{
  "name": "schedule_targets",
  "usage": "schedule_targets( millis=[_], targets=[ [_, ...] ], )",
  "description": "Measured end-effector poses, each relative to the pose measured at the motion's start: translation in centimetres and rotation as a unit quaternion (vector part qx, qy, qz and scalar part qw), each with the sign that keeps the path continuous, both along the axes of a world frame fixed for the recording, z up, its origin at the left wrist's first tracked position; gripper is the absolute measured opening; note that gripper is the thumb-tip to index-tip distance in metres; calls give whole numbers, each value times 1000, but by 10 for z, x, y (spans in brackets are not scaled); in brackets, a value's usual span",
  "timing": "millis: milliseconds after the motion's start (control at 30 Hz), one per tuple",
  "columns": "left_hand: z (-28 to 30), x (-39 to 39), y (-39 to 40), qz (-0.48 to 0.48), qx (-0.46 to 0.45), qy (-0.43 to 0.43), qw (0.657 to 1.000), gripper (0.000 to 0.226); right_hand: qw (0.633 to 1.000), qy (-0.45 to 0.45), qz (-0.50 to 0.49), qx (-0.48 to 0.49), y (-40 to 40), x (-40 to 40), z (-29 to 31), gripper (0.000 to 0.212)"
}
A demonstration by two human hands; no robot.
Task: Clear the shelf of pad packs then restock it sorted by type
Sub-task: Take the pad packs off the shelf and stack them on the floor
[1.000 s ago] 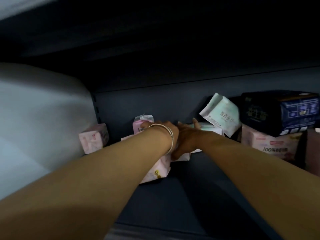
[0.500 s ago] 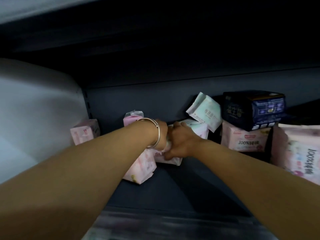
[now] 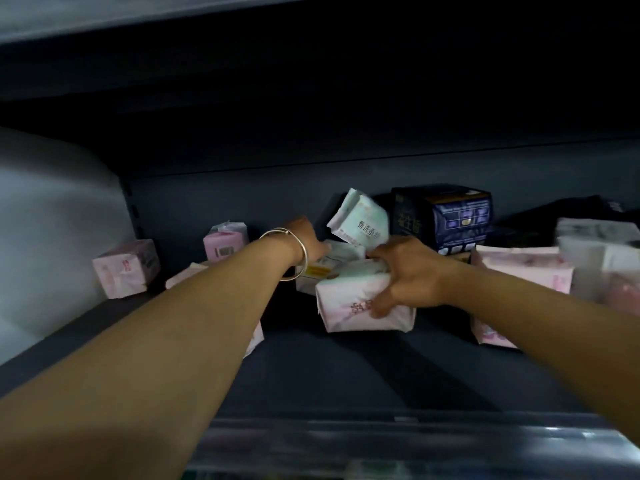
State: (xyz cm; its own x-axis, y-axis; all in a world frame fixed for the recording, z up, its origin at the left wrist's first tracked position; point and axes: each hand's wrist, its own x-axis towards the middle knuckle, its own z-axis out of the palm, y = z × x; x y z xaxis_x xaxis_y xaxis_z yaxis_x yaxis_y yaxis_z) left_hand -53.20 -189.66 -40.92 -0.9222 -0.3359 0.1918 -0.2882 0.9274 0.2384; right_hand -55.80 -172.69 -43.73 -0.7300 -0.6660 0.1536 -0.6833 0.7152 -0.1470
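Both arms reach deep into a dark shelf [image 3: 363,372]. My right hand [image 3: 408,271] grips a white and pink pad pack [image 3: 349,306] from above, near the shelf's middle. My left hand [image 3: 306,239], with a silver bangle on its wrist, rests on a white pack with a yellow label [image 3: 323,268] just behind; its fingers are hidden, so its hold is unclear. A mint-white pack [image 3: 360,223] leans tilted against the back wall above them.
Two pink packs [image 3: 126,268] [image 3: 225,242] stand at the back left by a pale side wall. A dark blue box [image 3: 446,216] sits on larger pink packs [image 3: 519,271] at the right. Another pink pack lies under my left forearm. A clear strip [image 3: 398,441] runs along the front edge.
My hands have parted. The right hand has closed on the white and pink pack and drawn it forward and right; the left has moved onto the pack behind.
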Motion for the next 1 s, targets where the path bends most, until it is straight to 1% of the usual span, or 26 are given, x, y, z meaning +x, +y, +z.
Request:
schedule_targets(
  millis=[67,100,133,200,267,333,367,433,467,500,567,667,767,833,933,1000],
  targets=[
    [-8,-11,6,6,17,-20,1000,61,1000,5,4,7,6,0,-4,82],
    [-13,-15,10,9,24,-34,999,66,1000,9,6,10,8,0,-6,81],
    [-18,-20,14,9,33,-44,998,64,1000,14,6,11,9,-1,-9,80],
    [-26,-26,22,9,79,-45,996,44,1000,15,2,11,15,-1,-13,77],
    [-31,-33,28,16,101,-27,994,37,1000,1,-4,20,22,-3,-16,77],
    [-33,-39,29,29,104,-31,994,34,999,-18,-7,33,27,-4,-20,80],
    [-35,-40,27,47,95,-43,993,38,999,-30,-4,38,29,-4,-21,80],
    [-37,-41,22,92,64,-58,992,78,998,-48,0,50,32,-4,-24,82],
    [-37,-40,19,111,51,-60,991,90,997,-51,-3,57,32,-3,-24,84],
    [-38,-39,17,126,38,-55,990,96,997,-53,-6,57,33,-1,-24,87],
    [-35,-28,18,140,10,-33,990,98,998,-50,-13,31,33,3,-23,89],
    [-22,-2,24,134,-57,24,989,97,998,-33,-27,-39,36,16,-20,82],
    [-2,25,31,98,-80,78,989,90,994,-24,-49,-91,44,33,-9,79],
    [13,41,39,74,-96,90,988,90,990,-35,-60,-123,51,42,4,74],
    [30,81,54,46,-113,119,985,92,983,-68,-47,-164,68,74,24,64],
    [35,113,59,40,-120,137,982,94,981,-76,-34,-175,80,97,30,57]
  ],
)
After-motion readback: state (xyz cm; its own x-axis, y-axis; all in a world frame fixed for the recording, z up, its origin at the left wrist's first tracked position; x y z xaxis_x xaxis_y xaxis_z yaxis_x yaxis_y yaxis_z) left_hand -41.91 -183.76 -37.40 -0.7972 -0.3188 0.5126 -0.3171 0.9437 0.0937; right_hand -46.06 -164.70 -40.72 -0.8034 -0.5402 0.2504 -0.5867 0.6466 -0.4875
